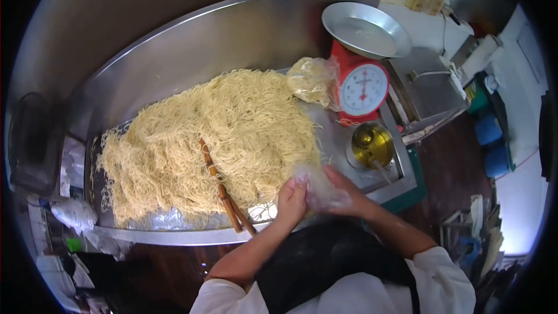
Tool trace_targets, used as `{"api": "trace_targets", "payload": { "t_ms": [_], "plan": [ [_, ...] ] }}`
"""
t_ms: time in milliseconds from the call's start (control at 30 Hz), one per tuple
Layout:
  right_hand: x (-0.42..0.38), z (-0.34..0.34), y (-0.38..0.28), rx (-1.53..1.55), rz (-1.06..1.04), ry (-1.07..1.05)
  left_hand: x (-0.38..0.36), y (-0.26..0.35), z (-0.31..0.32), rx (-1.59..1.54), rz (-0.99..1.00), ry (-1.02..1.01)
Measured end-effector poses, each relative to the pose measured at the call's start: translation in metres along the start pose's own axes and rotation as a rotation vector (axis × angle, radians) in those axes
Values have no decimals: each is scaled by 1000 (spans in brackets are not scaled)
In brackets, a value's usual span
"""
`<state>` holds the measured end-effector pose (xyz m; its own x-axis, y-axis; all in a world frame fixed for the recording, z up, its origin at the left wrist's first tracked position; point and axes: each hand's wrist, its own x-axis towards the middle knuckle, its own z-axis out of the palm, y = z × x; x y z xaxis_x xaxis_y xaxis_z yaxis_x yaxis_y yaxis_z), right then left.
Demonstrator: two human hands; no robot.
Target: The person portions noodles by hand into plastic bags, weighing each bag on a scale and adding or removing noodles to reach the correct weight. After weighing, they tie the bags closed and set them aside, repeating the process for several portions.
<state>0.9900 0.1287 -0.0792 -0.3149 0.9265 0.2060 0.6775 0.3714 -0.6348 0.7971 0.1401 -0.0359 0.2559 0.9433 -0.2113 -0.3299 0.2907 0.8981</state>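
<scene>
A clear plastic bag (322, 190) is between my hands, near the front edge of the metal tray. My left hand (292, 197) pinches its left side, fingers closed. My right hand (344, 192) is at the bag's right side, partly behind the plastic, its fingers mostly hidden. Just beyond my hands spreads a large heap of pale yellow noodles (232, 122). Two brown wooden sticks (215, 177) lie on the noodles and reach over the front edge. A filled bag of noodles (312, 81) rests against the red scale (361, 90).
A round metal pan (366, 29) sits on top of the scale. In front of the scale stands a bowl of yellow oil (372, 146) with a utensil in it. The tray's raised metal rim (192, 236) runs along the front. Blue containers (494, 145) stand at the far right.
</scene>
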Motion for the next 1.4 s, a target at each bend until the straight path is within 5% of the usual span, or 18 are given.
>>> {"api": "trace_targets", "payload": {
  "t_ms": [67, 100, 167, 200, 367, 400, 467, 500, 567, 600, 733, 800, 1033, 1167, 1233, 1300, 1367, 1400],
  "plan": [
    [7, 56, 44, 585, 102, -73, -1, -6, 0, 147, 15, -76],
    [11, 54, 32, 576, 118, -54, 3, -8, -1, 146, 7, -100],
    [27, 28, -13, 1154, 502, -42, 12, -8, -9, -118, 25, -84],
    [33, 9, -26, 731, 256, -181, 13, -1, -13, -161, -28, -110],
    [14, -4, -37, 426, 130, -62, 10, -3, -19, 81, 89, -132],
    [10, -6, -37, 278, 106, -31, 8, -3, -17, 265, 325, -128],
    [2, 1, -27, 418, 252, 3, 6, 26, -19, 881, 610, -157],
    [3, 1, -25, 569, 393, 35, 9, 26, -22, 883, 616, -152],
    [7, 3, -21, 525, 341, 56, 10, 17, -31, 1179, 465, -228],
    [11, 4, -20, 479, 297, 80, 10, -9, -36, 857, 351, -165],
    [24, 14, -5, 520, 122, 217, 21, -35, -13, 819, 433, 58],
    [31, 11, -8, 461, 226, 345, 26, -28, 1, 895, 498, 59],
    [39, 55, 27, 253, 73, 414, 39, -53, -7, 1117, 681, 82],
    [41, 57, 37, 164, 189, 343, 49, -66, -22, 1189, 506, 84],
    [49, 48, 32, 338, 398, 112, 56, -55, -18, 763, 115, 167],
    [51, 39, 30, 346, 491, -15, 49, -35, -10, 705, 112, 69],
    [50, 17, 13, 373, 134, 304, 50, -30, -12, 646, 114, -37],
    [52, -17, -6, 393, 70, 272, 48, -37, -18, 752, 181, -124]
  ]
}}
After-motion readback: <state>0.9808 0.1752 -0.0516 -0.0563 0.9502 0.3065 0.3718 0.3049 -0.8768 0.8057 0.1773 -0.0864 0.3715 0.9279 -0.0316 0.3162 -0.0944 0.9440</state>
